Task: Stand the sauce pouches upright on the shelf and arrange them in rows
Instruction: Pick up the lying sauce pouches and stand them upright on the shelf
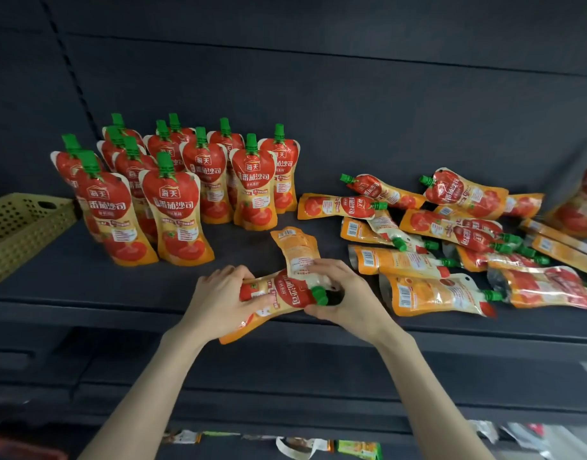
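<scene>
Several red-and-orange sauce pouches with green caps [176,207] stand upright in rows at the left of the dark shelf [86,287]. Many more pouches [451,247] lie flat in a loose heap on the right. At the shelf's front edge my left hand [219,300] grips the body of one lying pouch [285,293], its green cap pointing right. My right hand [348,293] closes around that cap end and also touches a second pouch [297,247] that lies back side up, just behind.
A yellow perforated basket [16,227] sits at the shelf's left end beside the standing rows. One pouch [581,200] leans at the far right edge. A lower shelf below shows other packets [318,446]. Bare shelf surface lies between the rows and the heap.
</scene>
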